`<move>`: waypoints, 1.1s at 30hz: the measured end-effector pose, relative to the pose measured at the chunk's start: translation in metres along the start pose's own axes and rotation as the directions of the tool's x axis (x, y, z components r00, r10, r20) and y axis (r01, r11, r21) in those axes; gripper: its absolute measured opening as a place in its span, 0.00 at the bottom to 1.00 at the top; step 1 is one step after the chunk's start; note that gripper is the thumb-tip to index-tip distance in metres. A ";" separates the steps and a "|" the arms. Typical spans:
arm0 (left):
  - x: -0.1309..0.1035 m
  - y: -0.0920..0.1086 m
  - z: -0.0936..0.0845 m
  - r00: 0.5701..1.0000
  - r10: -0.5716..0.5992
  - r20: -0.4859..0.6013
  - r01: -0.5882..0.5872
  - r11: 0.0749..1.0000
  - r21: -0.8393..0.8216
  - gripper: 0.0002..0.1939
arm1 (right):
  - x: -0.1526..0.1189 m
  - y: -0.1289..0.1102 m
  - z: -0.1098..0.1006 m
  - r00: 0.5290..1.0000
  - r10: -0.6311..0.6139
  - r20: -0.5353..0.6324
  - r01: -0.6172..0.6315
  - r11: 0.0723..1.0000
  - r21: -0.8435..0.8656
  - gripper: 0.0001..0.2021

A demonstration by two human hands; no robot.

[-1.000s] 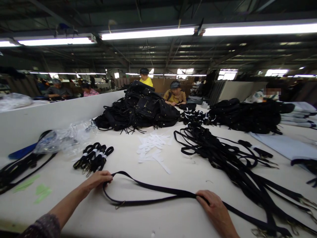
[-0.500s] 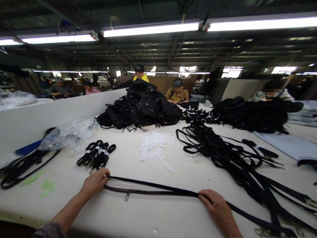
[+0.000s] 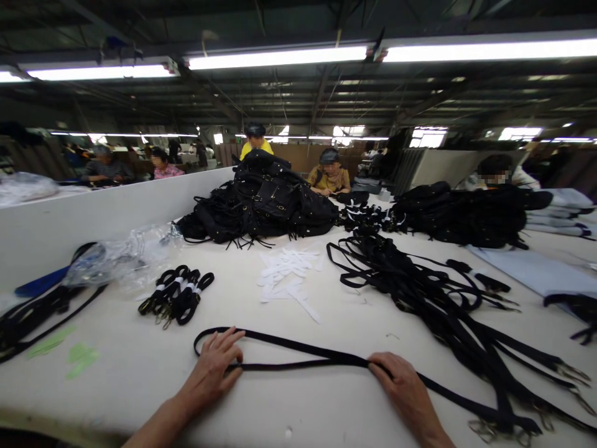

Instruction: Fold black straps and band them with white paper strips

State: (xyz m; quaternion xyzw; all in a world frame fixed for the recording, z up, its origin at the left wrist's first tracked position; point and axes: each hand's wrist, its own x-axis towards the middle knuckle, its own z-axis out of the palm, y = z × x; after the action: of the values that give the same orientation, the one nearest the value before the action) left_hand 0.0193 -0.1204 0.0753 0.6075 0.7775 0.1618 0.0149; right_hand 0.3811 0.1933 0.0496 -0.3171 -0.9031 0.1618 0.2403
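A long black webbing strap [image 3: 298,366] lies doubled on the white table, its rounded bend at the left. My left hand [image 3: 215,367] is over that bend, thumb and forefinger closing on the lower strand while the other fingers reach towards the upper one. Where the two strands come together, my right hand [image 3: 402,387] pinches the strap between thumb and fingers. From there a strand runs on to the right, towards metal snap hooks [image 3: 482,429]. Any hook under my left hand is hidden.
Bundled straps [image 3: 180,292] with white bands lie at left, beside clear plastic bags [image 3: 125,258]. White strips [image 3: 289,274] sit mid-table. Loose black straps [image 3: 420,292] spread at right. Black bags [image 3: 265,199] are heaped behind; a person [image 3: 330,177] sits beyond them.
My left hand has moved right and down from the strap's bend onto the lower strand. The metal hook seen there is now out of sight. My right hand still holds the strap.
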 end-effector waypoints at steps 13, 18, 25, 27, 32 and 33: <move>-0.054 -0.142 -0.017 0.986 -0.046 -0.162 0.053 0.998 0.043 0.10 | -0.006 -0.025 -0.013 0.996 0.072 0.053 -0.073 0.997 0.021 0.09; -0.037 -0.123 -0.004 0.978 -0.061 -0.197 0.048 0.996 -0.073 0.27 | -0.008 -0.032 -0.016 0.997 0.072 0.032 -0.074 0.995 0.064 0.06; 0.039 0.048 0.045 0.990 0.142 -0.026 -0.143 0.989 -0.042 0.34 | -0.015 -0.033 -0.014 0.998 0.059 -0.005 -0.059 0.996 0.060 0.05; 0.056 0.076 0.062 0.989 0.147 0.004 -0.147 0.988 -0.057 0.31 | -0.018 -0.034 -0.015 0.998 0.053 -0.016 -0.052 0.997 0.051 0.06; 0.073 0.085 0.089 0.990 0.141 0.015 -0.133 0.963 -0.233 0.16 | -0.021 -0.033 -0.011 0.997 0.044 -0.067 -0.039 0.997 0.069 0.06; 0.073 0.081 0.092 0.990 0.138 0.018 -0.129 0.958 -0.256 0.15 | -0.021 -0.033 -0.009 0.996 0.045 -0.083 -0.038 0.996 0.084 0.05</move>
State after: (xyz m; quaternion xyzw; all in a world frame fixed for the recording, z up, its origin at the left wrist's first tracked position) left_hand 0.0965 -0.0131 0.0228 0.6546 0.7070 0.2500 0.0956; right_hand 0.3843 0.1561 0.0651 -0.3321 -0.8778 0.1903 0.2879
